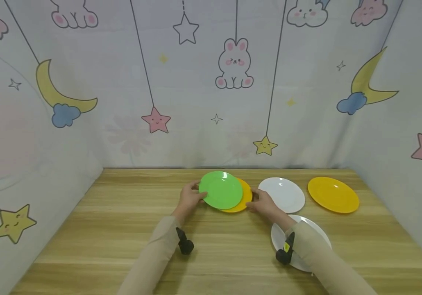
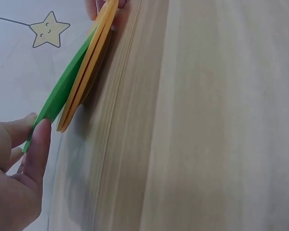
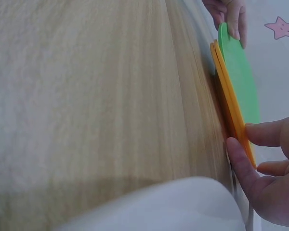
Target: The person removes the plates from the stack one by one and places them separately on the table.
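Note:
A green plate (image 1: pixel 220 189) lies tilted over a pair of stacked yellow plates (image 1: pixel 247 196), covering most of them. My left hand (image 1: pixel 190 198) pinches the green plate by its left rim, thumb on one face and fingers on the other. At the opposite side, my right hand (image 1: pixel 264 202) grips the right edge of the yellow plates between thumb and fingers. The left wrist view shows the green plate (image 2: pixel 62 89) leaning apart from the yellow pair (image 2: pixel 89 62) at the left hand's end. Both yellow rims (image 3: pixel 229 91) run close together in the right wrist view.
A white plate (image 1: pixel 284 194) lies right of my right hand, with another yellow plate (image 1: pixel 333 195) beyond it. Under my right forearm is a second white plate (image 1: pixel 307 262), partly hidden by the sleeve. The wooden table (image 1: pixel 122 229) ends at a printed curtain (image 1: pixel 196 98).

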